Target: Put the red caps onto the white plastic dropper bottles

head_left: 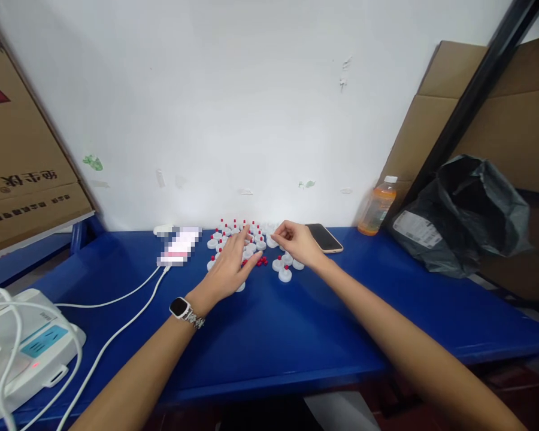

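Left hand (226, 269) spread over round white plastic caps (285, 276), probably light, best rim-held; right hand (299, 242) curled among them, pinch unclear.

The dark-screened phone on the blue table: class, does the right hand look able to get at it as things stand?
Probably yes: the right hand is right beside the dark-screened phone, and nothing visible lies on its screen, though the hand seems busy at the white caps.
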`<action>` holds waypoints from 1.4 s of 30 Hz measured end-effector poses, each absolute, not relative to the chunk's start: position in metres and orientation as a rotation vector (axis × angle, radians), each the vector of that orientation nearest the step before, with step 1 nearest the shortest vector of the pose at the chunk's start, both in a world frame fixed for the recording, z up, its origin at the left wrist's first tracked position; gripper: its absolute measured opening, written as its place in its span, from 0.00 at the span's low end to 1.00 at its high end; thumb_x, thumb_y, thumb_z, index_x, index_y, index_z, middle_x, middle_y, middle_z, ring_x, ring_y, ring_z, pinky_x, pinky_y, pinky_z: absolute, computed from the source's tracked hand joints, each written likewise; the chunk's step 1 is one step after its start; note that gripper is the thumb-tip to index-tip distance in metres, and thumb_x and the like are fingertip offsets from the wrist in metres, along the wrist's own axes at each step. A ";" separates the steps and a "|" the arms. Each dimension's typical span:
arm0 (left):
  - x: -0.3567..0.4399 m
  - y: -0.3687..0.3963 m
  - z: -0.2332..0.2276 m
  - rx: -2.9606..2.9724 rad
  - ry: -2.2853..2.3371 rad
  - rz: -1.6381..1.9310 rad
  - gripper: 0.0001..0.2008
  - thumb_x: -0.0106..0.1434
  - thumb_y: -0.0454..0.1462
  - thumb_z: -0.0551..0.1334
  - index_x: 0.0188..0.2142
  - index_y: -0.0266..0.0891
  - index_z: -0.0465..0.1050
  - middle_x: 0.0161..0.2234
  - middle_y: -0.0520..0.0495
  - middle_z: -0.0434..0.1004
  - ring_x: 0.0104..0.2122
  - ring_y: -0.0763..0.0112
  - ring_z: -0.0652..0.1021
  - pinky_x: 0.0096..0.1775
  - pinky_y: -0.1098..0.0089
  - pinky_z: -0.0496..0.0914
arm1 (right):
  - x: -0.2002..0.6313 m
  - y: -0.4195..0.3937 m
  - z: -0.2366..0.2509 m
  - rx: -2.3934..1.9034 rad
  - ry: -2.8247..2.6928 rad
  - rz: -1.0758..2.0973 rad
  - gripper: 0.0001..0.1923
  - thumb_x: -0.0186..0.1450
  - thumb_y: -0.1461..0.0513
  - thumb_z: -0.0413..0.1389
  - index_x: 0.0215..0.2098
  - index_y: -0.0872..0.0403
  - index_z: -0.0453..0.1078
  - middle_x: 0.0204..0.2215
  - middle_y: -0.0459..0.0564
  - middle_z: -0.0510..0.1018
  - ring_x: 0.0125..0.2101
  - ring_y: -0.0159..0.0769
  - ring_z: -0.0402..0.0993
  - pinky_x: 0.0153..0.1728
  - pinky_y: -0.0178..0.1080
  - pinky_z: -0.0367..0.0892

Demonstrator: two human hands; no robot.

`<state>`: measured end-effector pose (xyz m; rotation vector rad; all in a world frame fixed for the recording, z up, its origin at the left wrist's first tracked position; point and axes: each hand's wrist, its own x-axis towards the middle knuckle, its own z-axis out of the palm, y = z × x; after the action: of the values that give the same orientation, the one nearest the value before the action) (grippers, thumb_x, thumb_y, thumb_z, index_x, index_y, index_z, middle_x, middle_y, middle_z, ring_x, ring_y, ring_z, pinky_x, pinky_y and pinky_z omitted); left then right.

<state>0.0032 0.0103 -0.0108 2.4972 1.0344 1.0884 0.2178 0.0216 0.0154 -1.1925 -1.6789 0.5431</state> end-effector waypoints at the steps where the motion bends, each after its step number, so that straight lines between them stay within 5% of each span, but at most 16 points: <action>1: 0.002 0.011 -0.011 2.517 1.037 1.072 0.30 0.71 0.48 0.52 0.68 0.44 0.47 0.56 0.39 0.67 0.57 0.59 0.70 0.58 0.52 0.65 | 0.222 0.028 0.014 -1.277 -1.748 0.493 0.08 0.60 0.59 0.61 0.27 0.54 0.69 0.22 0.45 0.75 0.23 0.31 0.69 0.26 0.34 0.62; 5: 0.002 0.008 -0.008 2.564 1.026 1.013 0.22 0.72 0.47 0.52 0.61 0.43 0.60 0.53 0.40 0.69 0.54 0.59 0.71 0.56 0.54 0.67 | 0.222 0.048 0.006 -1.410 -1.987 0.423 0.04 0.59 0.64 0.60 0.27 0.55 0.70 0.23 0.46 0.77 0.24 0.31 0.72 0.27 0.32 0.62; 12: 0.003 0.007 -0.005 2.588 1.034 1.037 0.17 0.73 0.44 0.50 0.57 0.42 0.63 0.51 0.42 0.70 0.52 0.59 0.71 0.56 0.55 0.66 | 0.229 0.061 0.005 -1.516 -1.951 0.243 0.10 0.66 0.60 0.53 0.35 0.56 0.74 0.27 0.49 0.79 0.26 0.32 0.71 0.29 0.34 0.61; 19: 0.007 0.007 -0.006 2.607 1.025 1.039 0.15 0.72 0.44 0.51 0.54 0.43 0.65 0.51 0.42 0.70 0.53 0.58 0.70 0.56 0.55 0.66 | 0.228 0.092 0.000 -1.732 -2.024 -0.100 0.16 0.64 0.54 0.57 0.44 0.54 0.76 0.44 0.59 0.78 0.48 0.48 0.67 0.50 0.48 0.58; 25: 0.003 0.006 -0.002 2.592 1.048 1.028 0.15 0.72 0.44 0.51 0.53 0.43 0.66 0.49 0.43 0.70 0.51 0.60 0.71 0.55 0.56 0.66 | 0.219 0.093 0.004 -1.650 -1.937 0.050 0.08 0.64 0.63 0.54 0.34 0.55 0.77 0.33 0.51 0.81 0.42 0.41 0.71 0.49 0.45 0.57; 30: 0.001 0.005 0.001 2.582 1.118 1.105 0.18 0.70 0.45 0.55 0.57 0.43 0.64 0.52 0.43 0.68 0.53 0.60 0.71 0.55 0.57 0.66 | 0.211 0.046 0.015 -1.227 -1.716 0.437 0.09 0.63 0.57 0.58 0.33 0.56 0.74 0.29 0.48 0.80 0.30 0.34 0.72 0.34 0.36 0.63; 35: 0.001 0.009 -0.007 2.618 1.069 0.989 0.17 0.71 0.46 0.53 0.54 0.41 0.66 0.48 0.43 0.73 0.50 0.59 0.72 0.53 0.56 0.68 | 0.194 0.004 0.009 -1.043 -1.742 0.701 0.12 0.64 0.55 0.57 0.35 0.55 0.74 0.28 0.48 0.80 0.28 0.33 0.73 0.31 0.36 0.64; 42: -0.003 0.014 -0.015 2.672 1.067 0.928 0.17 0.73 0.45 0.49 0.51 0.37 0.66 0.47 0.40 0.73 0.49 0.57 0.71 0.53 0.55 0.66 | 0.200 -0.003 -0.002 -1.505 -2.137 -0.066 0.08 0.63 0.57 0.58 0.33 0.53 0.75 0.35 0.53 0.78 0.43 0.46 0.68 0.48 0.49 0.56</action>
<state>-0.0032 0.0144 -0.0147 2.6725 1.0673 0.9278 0.2000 -0.0027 -0.0016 -1.5052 -2.1368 -0.0661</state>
